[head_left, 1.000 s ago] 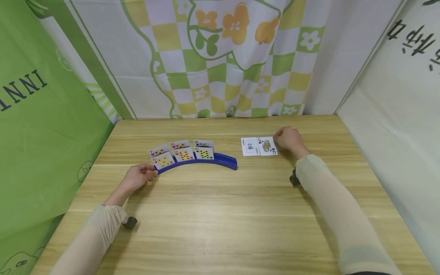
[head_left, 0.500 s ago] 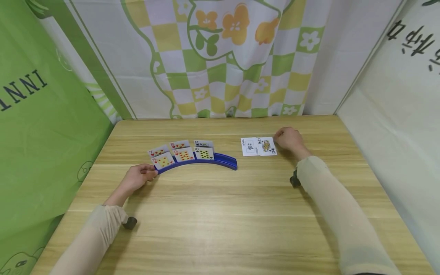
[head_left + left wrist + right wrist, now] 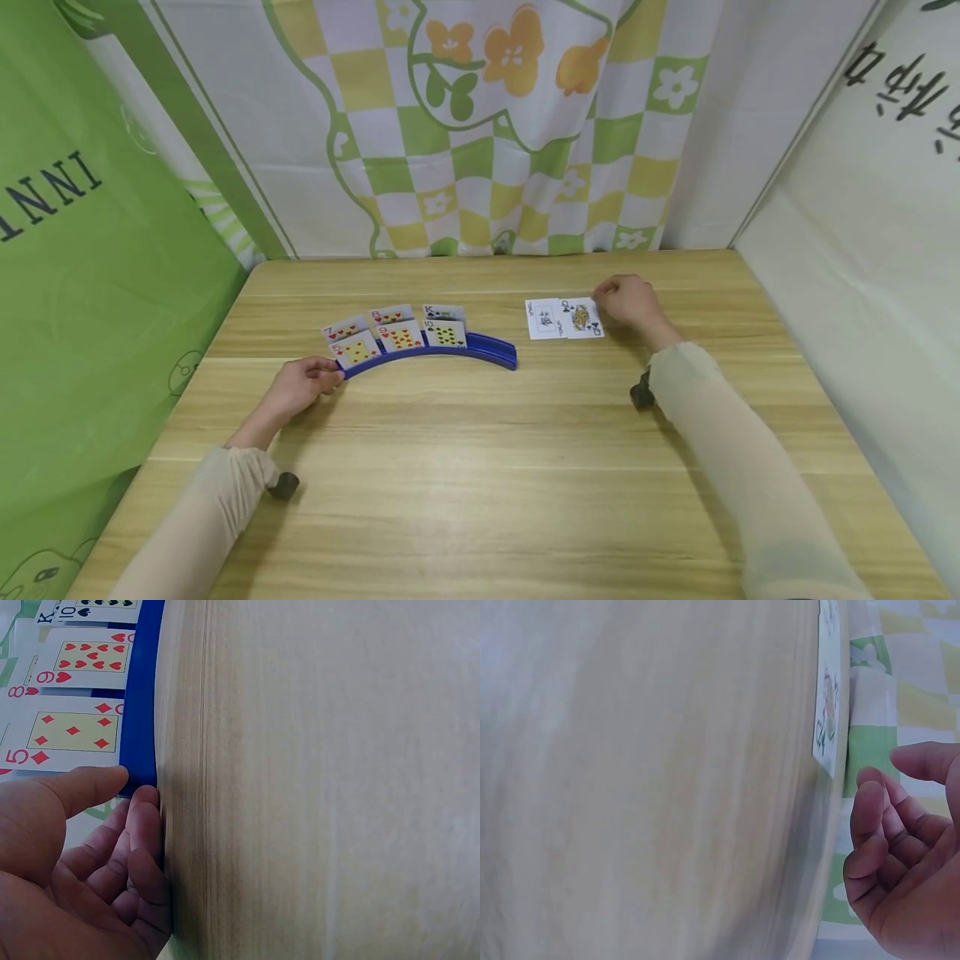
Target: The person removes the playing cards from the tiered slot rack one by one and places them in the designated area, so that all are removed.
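The table (image 3: 450, 483) had a pale wood-grain top with a rounded far left corner. Directly on it, left of the middle, stood 1 curved blue card rack (image 3: 442, 351), its middle bowed toward the far edge. Right of the rack, 2 cards lay flat, face up, side by side: a queen (image 3: 582, 317) and a paler picture card (image 3: 544, 319).

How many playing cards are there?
8 visible: five, nine, ten in front on the blue rack; seven, eight, king behind; joker and queen on the table. More may be hidden.
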`<control>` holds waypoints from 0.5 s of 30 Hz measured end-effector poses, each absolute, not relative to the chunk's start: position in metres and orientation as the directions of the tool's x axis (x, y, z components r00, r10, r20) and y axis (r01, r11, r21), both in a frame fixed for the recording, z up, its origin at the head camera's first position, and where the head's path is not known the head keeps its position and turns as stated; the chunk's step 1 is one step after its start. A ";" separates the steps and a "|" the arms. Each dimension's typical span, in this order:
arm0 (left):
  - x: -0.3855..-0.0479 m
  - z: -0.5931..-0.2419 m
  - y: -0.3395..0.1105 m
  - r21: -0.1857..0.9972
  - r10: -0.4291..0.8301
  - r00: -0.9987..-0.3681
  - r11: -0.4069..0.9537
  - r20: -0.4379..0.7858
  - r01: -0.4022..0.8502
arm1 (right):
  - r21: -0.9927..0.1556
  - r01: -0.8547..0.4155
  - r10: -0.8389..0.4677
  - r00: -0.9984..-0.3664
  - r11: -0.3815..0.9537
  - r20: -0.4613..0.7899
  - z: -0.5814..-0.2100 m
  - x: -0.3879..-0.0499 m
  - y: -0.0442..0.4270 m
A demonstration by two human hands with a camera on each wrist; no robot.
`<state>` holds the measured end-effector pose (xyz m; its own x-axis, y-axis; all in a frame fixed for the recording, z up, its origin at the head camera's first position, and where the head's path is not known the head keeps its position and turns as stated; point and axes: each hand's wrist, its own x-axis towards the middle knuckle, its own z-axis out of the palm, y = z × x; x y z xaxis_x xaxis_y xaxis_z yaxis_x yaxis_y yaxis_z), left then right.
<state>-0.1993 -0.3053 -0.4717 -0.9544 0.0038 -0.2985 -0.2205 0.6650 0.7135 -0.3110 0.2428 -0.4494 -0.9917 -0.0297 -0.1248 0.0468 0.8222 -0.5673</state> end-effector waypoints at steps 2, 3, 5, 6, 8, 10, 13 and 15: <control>-0.199 -0.472 -0.305 0.716 0.006 -0.956 0.663 -0.295 -0.217 | -0.584 0.043 -0.039 -0.991 0.811 -0.127 -0.448 -0.310 0.241; -0.199 -0.472 -0.306 0.716 0.005 -0.956 0.664 -0.294 -0.216 | -0.592 0.040 -0.044 -0.991 0.805 -0.126 -0.447 -0.309 0.240; -0.199 -0.472 -0.305 0.715 0.005 -0.956 0.664 -0.294 -0.216 | -0.607 0.036 -0.051 -0.991 0.794 -0.126 -0.444 -0.306 0.238; -0.199 -0.472 -0.305 0.714 0.005 -0.956 0.666 -0.294 -0.216 | -0.620 0.037 -0.054 -0.990 0.784 -0.127 -0.443 -0.305 0.237; -0.199 -0.472 -0.305 0.710 0.001 -0.955 0.668 -0.298 -0.221 | -0.640 0.041 -0.057 -0.990 0.767 -0.132 -0.441 -0.303 0.234; -0.198 -0.472 -0.305 0.710 0.001 -0.954 0.667 -0.301 -0.224 | -0.656 0.040 -0.062 -0.989 0.754 -0.132 -0.439 -0.301 0.232; -0.199 -0.472 -0.305 0.711 0.001 -0.953 0.666 -0.302 -0.224 | -0.676 0.044 -0.068 -0.988 0.736 -0.138 -0.437 -0.299 0.229; -0.198 -0.471 -0.304 0.712 0.002 -0.953 0.665 -0.302 -0.224 | -0.692 0.053 -0.074 -0.985 0.720 -0.153 -0.436 -0.298 0.228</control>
